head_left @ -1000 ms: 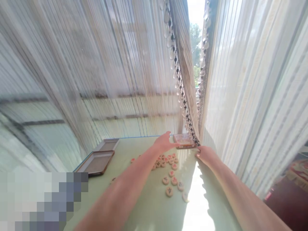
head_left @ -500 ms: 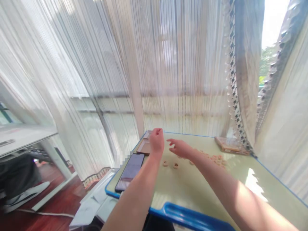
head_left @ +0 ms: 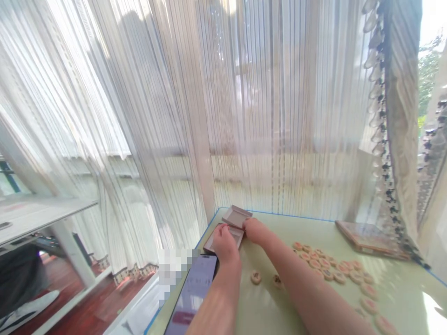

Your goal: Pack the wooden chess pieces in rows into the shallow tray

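Observation:
My left hand (head_left: 226, 243) is over the nearer shallow open box (head_left: 210, 245), its fingers curled together; whatever they hold, if anything, is hidden. My right hand (head_left: 255, 230) grips the right corner of that box, thumb and fingers closed around the edge. A second shallow open box (head_left: 237, 215) lies just behind, touching or nearly touching the first. Two round wooden game pieces with dark characters, one a loose piece (head_left: 256, 277) and the other a piece (head_left: 277, 280) partly behind my right forearm, lie closer to me.
Several more round wooden pieces (head_left: 326, 267) spread across the right of the pale green table (head_left: 254, 311). A flat box (head_left: 370, 238) rests at the back right, by the curtain (head_left: 265, 116). A phone (head_left: 195, 293) lies left of my left forearm. A white desk (head_left: 45, 211) stands far left.
My right hand has come left and closed at the box's corner. The left hand has lowered over the nearer box. The view has tilted and shifted, bringing more pieces into sight.

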Action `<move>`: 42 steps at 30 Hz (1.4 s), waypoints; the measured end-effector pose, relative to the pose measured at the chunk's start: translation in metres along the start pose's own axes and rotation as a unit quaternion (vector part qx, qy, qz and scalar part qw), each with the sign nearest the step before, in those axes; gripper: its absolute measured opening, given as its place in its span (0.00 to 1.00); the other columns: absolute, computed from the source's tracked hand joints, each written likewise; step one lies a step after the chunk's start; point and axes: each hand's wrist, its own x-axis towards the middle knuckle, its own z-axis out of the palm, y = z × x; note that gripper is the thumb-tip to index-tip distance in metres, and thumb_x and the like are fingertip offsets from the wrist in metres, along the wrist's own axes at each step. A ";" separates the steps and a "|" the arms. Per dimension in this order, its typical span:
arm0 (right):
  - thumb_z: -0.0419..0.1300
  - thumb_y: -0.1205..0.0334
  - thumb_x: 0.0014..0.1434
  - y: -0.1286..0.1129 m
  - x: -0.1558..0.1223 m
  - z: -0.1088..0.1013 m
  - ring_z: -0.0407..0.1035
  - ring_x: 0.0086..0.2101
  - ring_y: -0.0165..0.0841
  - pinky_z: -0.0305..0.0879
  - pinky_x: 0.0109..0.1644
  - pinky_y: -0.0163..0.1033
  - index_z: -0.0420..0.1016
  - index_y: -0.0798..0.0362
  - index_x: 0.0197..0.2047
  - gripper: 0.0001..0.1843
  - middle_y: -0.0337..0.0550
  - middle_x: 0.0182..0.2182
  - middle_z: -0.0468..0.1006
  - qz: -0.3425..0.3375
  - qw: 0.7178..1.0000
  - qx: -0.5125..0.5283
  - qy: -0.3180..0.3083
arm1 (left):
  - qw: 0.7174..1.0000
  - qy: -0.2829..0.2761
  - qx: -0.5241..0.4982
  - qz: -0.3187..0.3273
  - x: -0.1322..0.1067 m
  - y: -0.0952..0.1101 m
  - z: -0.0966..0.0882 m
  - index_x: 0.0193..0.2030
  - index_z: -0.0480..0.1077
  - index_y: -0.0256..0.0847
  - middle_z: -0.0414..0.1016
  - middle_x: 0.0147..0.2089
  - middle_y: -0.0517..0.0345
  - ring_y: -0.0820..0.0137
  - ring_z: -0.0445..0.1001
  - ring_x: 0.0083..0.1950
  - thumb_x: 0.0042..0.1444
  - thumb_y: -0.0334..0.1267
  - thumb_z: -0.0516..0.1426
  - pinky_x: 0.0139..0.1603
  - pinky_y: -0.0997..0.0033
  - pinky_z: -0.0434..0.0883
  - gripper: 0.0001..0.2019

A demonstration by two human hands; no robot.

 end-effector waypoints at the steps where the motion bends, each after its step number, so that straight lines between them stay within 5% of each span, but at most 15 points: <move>1: 0.51 0.77 0.50 0.001 -0.001 -0.001 0.70 0.37 0.39 0.65 0.41 0.42 0.76 0.57 0.33 0.14 0.52 0.36 0.75 0.001 1.000 -0.005 -0.002 | 1.000 -0.007 0.010 0.020 -0.001 -0.001 0.002 0.44 0.67 0.39 0.76 0.39 0.50 0.66 0.75 0.39 0.57 0.37 0.38 0.39 0.64 0.72 0.19; 6: 0.52 0.75 0.52 -0.001 -0.007 -0.016 0.71 0.38 0.40 0.65 0.42 0.42 0.75 0.57 0.33 0.11 0.52 0.34 0.75 0.017 1.000 -0.022 0.000 | 0.999 0.006 0.033 0.032 -0.009 0.003 0.003 0.43 0.68 0.39 0.76 0.39 0.51 0.65 0.74 0.40 0.57 0.38 0.41 0.42 0.63 0.71 0.17; 10: 0.51 0.78 0.50 0.004 -0.020 -0.047 0.70 0.40 0.41 0.64 0.42 0.43 0.74 0.56 0.35 0.14 0.52 0.37 0.75 0.046 0.999 -0.026 0.010 | 0.999 -0.005 0.017 0.042 -0.011 0.006 0.005 0.46 0.66 0.38 0.74 0.45 0.47 0.62 0.71 0.48 0.57 0.39 0.43 0.49 0.60 0.68 0.16; 17: 0.51 0.79 0.48 0.036 -0.117 -0.099 0.71 0.35 0.38 0.64 0.38 0.41 0.73 0.56 0.34 0.14 0.50 0.36 0.74 0.066 0.996 -0.060 0.022 | 0.985 -0.106 0.000 0.134 -0.025 0.018 0.017 0.54 0.61 0.35 0.66 0.57 0.46 0.65 0.65 0.57 0.58 0.38 0.45 0.56 0.65 0.63 0.19; 23: 0.48 0.75 0.54 0.038 -0.227 -0.084 0.69 0.41 0.33 0.64 0.45 0.37 0.71 0.52 0.33 0.13 0.43 0.41 0.74 0.006 0.995 -0.012 0.097 | 0.933 -0.281 0.012 0.225 -0.053 0.025 0.022 0.57 0.60 0.37 0.64 0.58 0.45 0.64 0.70 0.51 0.54 0.44 0.51 0.50 0.66 0.68 0.25; 27: 0.53 0.70 0.54 0.045 -0.259 -0.063 0.68 0.43 0.32 0.65 0.46 0.36 0.70 0.50 0.34 0.08 0.41 0.42 0.74 0.030 0.985 0.063 0.159 | 0.889 -0.378 0.046 0.256 -0.064 0.028 0.025 0.43 0.71 0.41 0.75 0.46 0.54 0.66 0.72 0.45 0.53 0.43 0.51 0.49 0.67 0.67 0.15; 33: 0.57 0.66 0.53 0.047 -0.262 -0.066 0.68 0.42 0.33 0.65 0.46 0.40 0.70 0.51 0.33 0.03 0.42 0.40 0.74 -0.003 0.966 0.140 0.218 | 0.887 -0.380 0.057 0.257 -0.066 0.029 0.021 0.33 0.72 0.38 0.77 0.35 0.55 0.68 0.72 0.38 0.52 0.43 0.51 0.40 0.71 0.67 0.13; 38: 0.59 0.66 0.52 0.019 -0.283 -0.076 0.66 0.40 0.34 0.65 0.43 0.39 0.73 0.50 0.30 0.03 0.41 0.37 0.74 -0.032 0.986 0.108 0.127 | 0.849 -0.414 0.092 0.315 -0.069 0.028 0.016 0.31 0.73 0.36 0.76 0.31 0.56 0.69 0.72 0.33 0.50 0.40 0.53 0.34 0.73 0.66 0.11; 42: 0.63 0.62 0.48 0.016 -0.294 -0.076 0.64 0.39 0.34 0.64 0.44 0.40 0.75 0.48 0.29 0.02 0.39 0.37 0.74 -0.034 0.994 0.087 0.058 | 0.819 -0.376 0.148 0.408 -0.068 0.022 0.023 0.33 0.73 0.37 0.76 0.34 0.53 0.67 0.72 0.37 0.53 0.37 0.51 0.41 0.69 0.66 0.10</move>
